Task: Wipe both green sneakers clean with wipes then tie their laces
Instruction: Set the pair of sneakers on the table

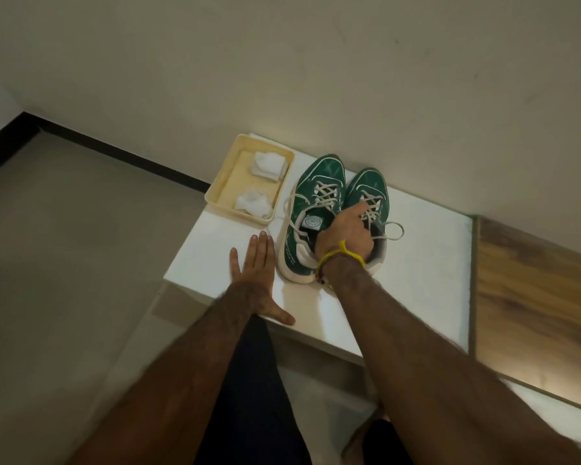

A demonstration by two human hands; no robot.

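Two green sneakers with white soles stand side by side on a white table (423, 263), toes toward the wall. The left sneaker (319, 182) has loose cream laces trailing to its left. My right hand (348, 234), a yellow band at its wrist, is closed over the collar and tongue of the right sneaker (369, 187), whose lace loops out to the right. My left hand (254, 273) lies flat and open on the table beside the left sneaker's heel. Two crumpled white wipes, one (270, 166) far and one (253, 203) near, lie in a cream tray (220, 193).
The tray sits at the table's far left corner, close to the left sneaker. A pale wall rises right behind the shoes. A wooden surface (530, 307) adjoins the table on the right. Grey floor lies to the left, and my dark-trousered legs are below the table's near edge.
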